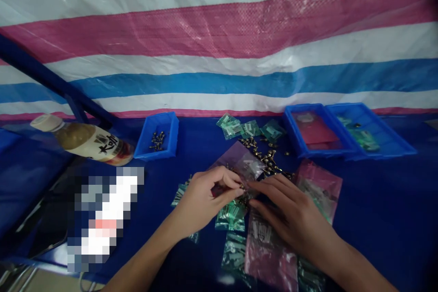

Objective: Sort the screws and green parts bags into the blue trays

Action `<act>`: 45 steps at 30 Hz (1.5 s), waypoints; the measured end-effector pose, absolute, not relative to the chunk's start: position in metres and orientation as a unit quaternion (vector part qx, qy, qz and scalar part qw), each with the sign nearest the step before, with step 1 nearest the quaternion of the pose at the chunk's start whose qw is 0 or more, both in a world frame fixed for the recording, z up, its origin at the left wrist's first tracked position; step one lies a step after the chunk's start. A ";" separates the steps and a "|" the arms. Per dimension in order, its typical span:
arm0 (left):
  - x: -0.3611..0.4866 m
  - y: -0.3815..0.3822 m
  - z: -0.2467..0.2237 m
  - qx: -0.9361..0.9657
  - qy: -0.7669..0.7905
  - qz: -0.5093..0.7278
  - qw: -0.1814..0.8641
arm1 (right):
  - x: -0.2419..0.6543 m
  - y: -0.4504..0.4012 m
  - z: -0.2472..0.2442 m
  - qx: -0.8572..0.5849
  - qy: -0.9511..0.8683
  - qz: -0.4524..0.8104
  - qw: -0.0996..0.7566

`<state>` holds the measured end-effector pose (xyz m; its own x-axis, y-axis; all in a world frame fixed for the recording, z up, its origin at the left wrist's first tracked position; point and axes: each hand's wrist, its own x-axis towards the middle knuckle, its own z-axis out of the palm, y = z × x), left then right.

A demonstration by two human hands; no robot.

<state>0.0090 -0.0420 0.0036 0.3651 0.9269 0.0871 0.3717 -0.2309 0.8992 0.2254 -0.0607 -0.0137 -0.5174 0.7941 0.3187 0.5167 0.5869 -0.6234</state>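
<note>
Nearly closed hands (201,203) (290,216) meet at brass screws (243,200).

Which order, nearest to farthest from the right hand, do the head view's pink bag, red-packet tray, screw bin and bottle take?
From the right hand:
1. Pink plastic bag, just right.
2. Blue tray, ahead.
3. Blue bin of brass screws, left.
4. Plastic drink bottle, far left.

Passage right of right hand (290,219), loose brass screws (263,155) ahead
</note>
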 end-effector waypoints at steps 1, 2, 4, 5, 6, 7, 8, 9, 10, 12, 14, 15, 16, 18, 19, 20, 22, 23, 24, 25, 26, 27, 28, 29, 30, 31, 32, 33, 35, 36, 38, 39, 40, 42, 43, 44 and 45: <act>0.012 -0.044 0.002 0.710 0.451 0.340 0.422 | 0.225 -0.061 -0.014 -0.391 -0.837 0.241 0.298; 0.015 -0.045 0.000 0.709 0.446 0.349 0.421 | 0.225 -0.061 -0.013 -0.392 -0.835 0.246 0.299; 0.019 -0.047 -0.002 0.708 0.437 0.364 0.419 | 0.224 -0.061 -0.012 -0.396 -0.829 0.252 0.302; 0.020 -0.047 -0.002 0.707 0.434 0.368 0.419 | 0.223 -0.060 -0.012 -0.398 -0.828 0.253 0.304; 0.021 -0.048 -0.003 0.708 0.431 0.369 0.421 | 0.223 -0.060 -0.011 -0.398 -0.827 0.254 0.306; 0.021 -0.048 -0.003 0.709 0.430 0.367 0.422 | 0.223 -0.060 -0.011 -0.395 -0.828 0.253 0.308; 0.022 -0.049 -0.003 0.710 0.430 0.364 0.422 | 0.223 -0.059 -0.011 -0.391 -0.829 0.251 0.311; 0.022 -0.049 -0.003 0.713 0.432 0.360 0.419 | 0.223 -0.059 -0.011 -0.385 -0.832 0.247 0.313; 0.021 -0.049 -0.004 0.716 0.438 0.353 0.414 | 0.224 -0.059 -0.011 -0.379 -0.836 0.242 0.314; 0.020 -0.048 -0.005 0.723 0.449 0.338 0.402 | 0.225 -0.059 -0.013 -0.371 -0.845 0.224 0.313; 0.019 -0.047 -0.005 0.739 0.449 0.322 0.386 | 0.225 -0.059 -0.014 -0.370 -0.854 0.204 0.305; 0.018 -0.046 -0.006 0.754 0.439 0.313 0.374 | 0.226 -0.059 -0.014 -0.369 -0.858 0.195 0.300; 0.017 -0.045 -0.006 0.772 0.425 0.306 0.360 | 0.226 -0.060 -0.015 -0.369 -0.861 0.187 0.296; 0.016 -0.043 -0.008 0.809 0.392 0.294 0.325 | 0.226 -0.060 -0.014 -0.364 -0.867 0.176 0.291; 0.016 -0.043 -0.008 0.823 0.380 0.289 0.308 | 0.227 -0.061 -0.014 -0.362 -0.869 0.173 0.291; 0.015 -0.042 -0.009 0.832 0.373 0.284 0.295 | 0.227 -0.061 -0.013 -0.359 -0.871 0.169 0.290; 0.015 -0.043 -0.010 0.843 0.376 0.266 0.279 | 0.227 -0.061 -0.013 -0.355 -0.874 0.165 0.289; 0.015 -0.043 -0.010 0.846 0.380 0.254 0.274 | 0.227 -0.061 -0.013 -0.352 -0.875 0.162 0.289; 0.015 -0.044 -0.010 0.849 0.384 0.242 0.271 | 0.228 -0.061 -0.013 -0.349 -0.877 0.160 0.288; 0.015 -0.044 -0.009 0.852 0.386 0.232 0.268 | 0.228 -0.061 -0.013 -0.346 -0.879 0.158 0.289; 0.015 -0.045 -0.009 0.854 0.387 0.223 0.267 | 0.228 -0.061 -0.013 -0.341 -0.880 0.154 0.293; 0.016 -0.045 -0.007 0.857 0.386 0.214 0.266 | 0.228 -0.062 -0.013 -0.336 -0.882 0.151 0.296; 0.016 -0.046 -0.006 0.858 0.387 0.206 0.267 | 0.228 -0.062 -0.014 -0.331 -0.883 0.145 0.298; 0.017 -0.046 -0.005 0.859 0.388 0.198 0.270 | 0.228 -0.062 -0.014 -0.326 -0.886 0.138 0.299; 0.017 -0.047 -0.004 0.859 0.390 0.190 0.273 | 0.228 -0.062 -0.013 -0.321 -0.889 0.128 0.299; 0.018 -0.047 -0.003 0.858 0.392 0.183 0.277 | 0.228 -0.063 -0.013 -0.316 -0.893 0.116 0.298; 0.019 -0.048 -0.002 0.857 0.395 0.176 0.279 | 0.228 -0.063 -0.012 -0.310 -0.897 0.101 0.297; 0.020 -0.048 -0.002 0.856 0.398 0.170 0.281 | 0.228 -0.063 -0.011 -0.304 -0.901 0.083 0.298; 0.021 -0.049 -0.002 0.857 0.400 0.160 0.284 | 0.228 -0.064 -0.010 -0.290 -0.906 0.048 0.305; 0.021 -0.049 -0.003 0.857 0.399 0.156 0.286 | 0.229 -0.065 -0.009 -0.284 -0.907 0.034 0.308; 0.022 -0.050 -0.004 0.858 0.396 0.150 0.290 | 0.228 -0.067 -0.007 -0.277 -0.909 0.017 0.310; 0.022 -0.050 -0.004 0.858 0.395 0.150 0.291 | 0.228 -0.068 -0.007 -0.274 -0.911 0.011 0.308; 0.022 -0.050 -0.005 0.859 0.393 0.150 0.292 | 0.227 -0.070 -0.006 -0.271 -0.912 0.003 0.307; 0.023 -0.051 -0.005 0.861 0.391 0.151 0.289 | 0.226 -0.071 -0.005 -0.265 -0.915 -0.016 0.302; 0.023 -0.051 -0.006 0.861 0.392 0.151 0.287 | 0.225 -0.071 -0.005 -0.263 -0.916 -0.026 0.301; 0.024 -0.051 -0.006 0.860 0.395 0.149 0.285 | 0.224 -0.071 -0.005 -0.261 -0.917 -0.036 0.299; 0.024 -0.051 -0.006 0.860 0.400 0.146 0.283 | 0.223 -0.071 -0.005 -0.261 -0.918 -0.044 0.296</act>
